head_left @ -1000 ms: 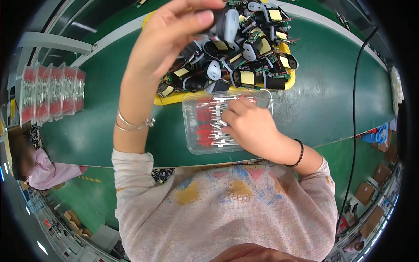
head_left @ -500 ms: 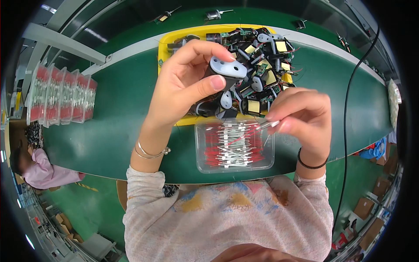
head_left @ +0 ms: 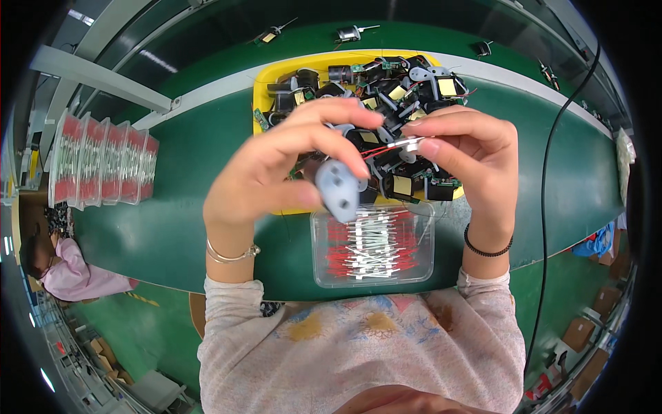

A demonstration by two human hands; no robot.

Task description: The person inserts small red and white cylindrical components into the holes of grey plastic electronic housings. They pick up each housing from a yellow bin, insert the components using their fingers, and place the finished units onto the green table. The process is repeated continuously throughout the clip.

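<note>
My left hand (head_left: 258, 165) holds a small dark unit with a rounded grey-white end cap (head_left: 336, 192) between thumb and fingers; three dark holes show in the cap, which is blurred by motion. My right hand (head_left: 479, 155) pinches a thin lead with a white end and red wires (head_left: 403, 143), and its wires reach toward the left fingers. Both hands are over a yellow tray (head_left: 261, 86) heaped with similar black units bearing small green circuit boards. Below them is a clear plastic box (head_left: 372, 283) of red and white leads.
Several clear boxes of leads (head_left: 103, 162) stand stacked at the left of the green table (head_left: 186, 172). A black cable (head_left: 545, 207) hangs down on the right. Beyond the pale rail, several units (head_left: 348, 33) lie on a green strip. A person in pink (head_left: 79, 272) is at far left.
My left hand has come down and turned the unit so its cap tilts downward. My right hand has lifted its lead away from the clear box, up over the yellow tray.
</note>
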